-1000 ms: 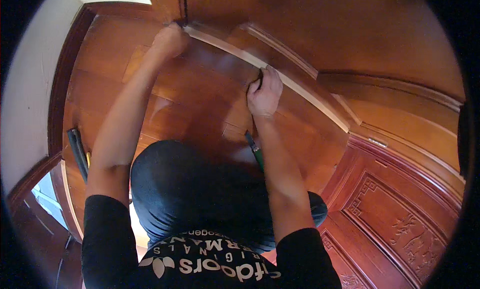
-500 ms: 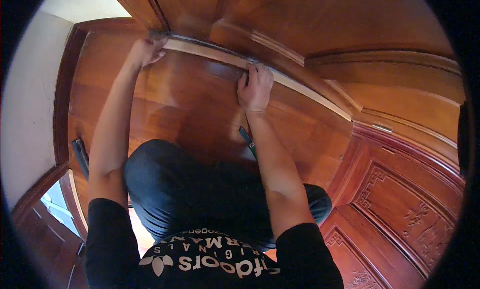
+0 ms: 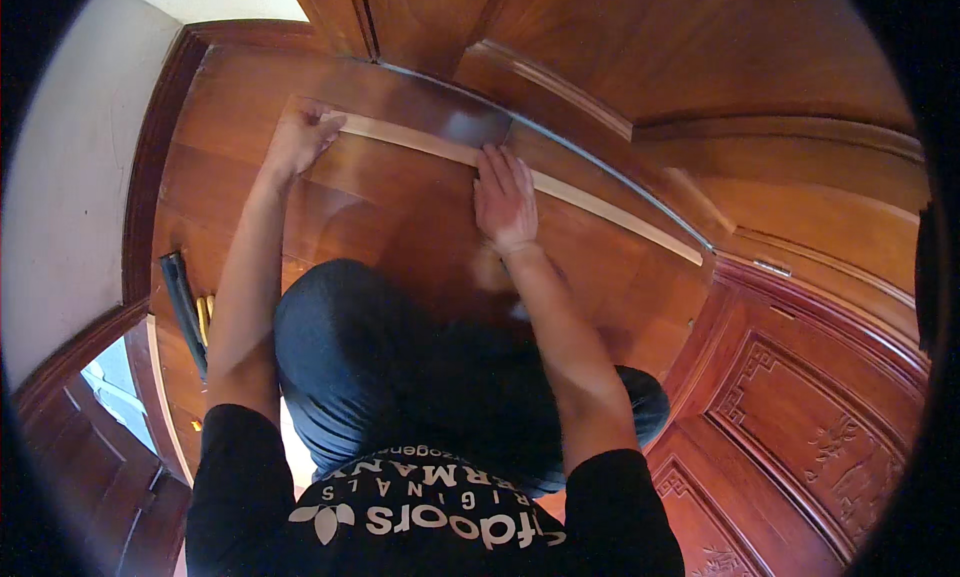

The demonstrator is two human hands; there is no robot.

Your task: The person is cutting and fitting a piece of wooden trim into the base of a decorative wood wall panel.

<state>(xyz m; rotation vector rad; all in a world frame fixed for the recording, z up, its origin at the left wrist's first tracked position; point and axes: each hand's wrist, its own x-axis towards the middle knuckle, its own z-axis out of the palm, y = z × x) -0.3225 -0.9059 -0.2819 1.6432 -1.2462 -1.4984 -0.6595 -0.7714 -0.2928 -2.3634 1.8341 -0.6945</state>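
Observation:
A long, narrow, pale wooden strip [image 3: 610, 213] lies across the reddish-brown wood floor, slanting from upper left to right. My left hand [image 3: 300, 142] pinches its left end between thumb and fingers. Near the strip's middle, my right hand [image 3: 506, 199] has its fingers bent over the far edge; its thumb is mostly hidden. Beyond the strip, and apart from it, a thin grey line [image 3: 560, 142] runs along the foot of the wooden panel [image 3: 760, 57].
Left of my left forearm lie a black tube-like object [image 3: 180, 302] and something with yellow handles [image 3: 205, 317]. A pale wall [image 3: 80, 177] with dark wood trim [image 3: 150, 167] bounds the left. Carved red wood panels [image 3: 800, 407] stand at the right.
Both hands have drawn the wooden strip back from the panel's foot toward me, exposing the grey line and some floor. The dark and green tool by my right wrist is now mostly hidden.

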